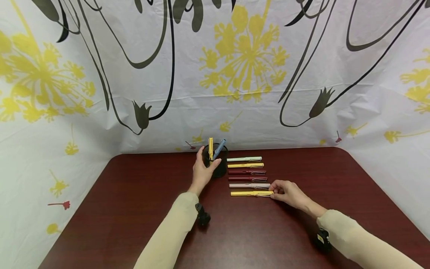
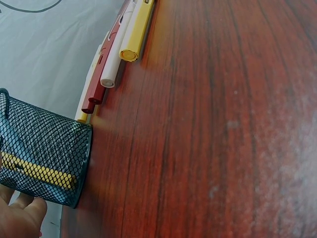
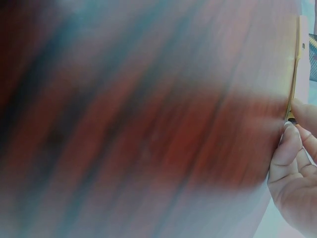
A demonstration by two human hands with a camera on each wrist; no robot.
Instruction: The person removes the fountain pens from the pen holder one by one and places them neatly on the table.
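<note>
My left hand (image 1: 202, 175) grips the side of a black mesh pen cup (image 1: 220, 170) near the table's back edge. Inside the cup stand a yellow pen (image 1: 210, 146) and a blue pen (image 1: 220, 148), both also visible through the mesh in the left wrist view. At the right, my right hand (image 1: 288, 192) pinches the clip end of a yellow pen (image 1: 248, 193), the nearest in a row of pens lying on the table. In the right wrist view, thumb and fingertips (image 3: 286, 144) meet at that pen's end.
Behind that pen lie a pale pink pen (image 1: 246, 185), two dark red pens (image 1: 246, 179), another yellow pen (image 1: 245, 165) and a pale green pen (image 1: 243, 159), roughly parallel. A patterned white cloth (image 1: 181, 86) hangs behind the brown table (image 1: 141, 216).
</note>
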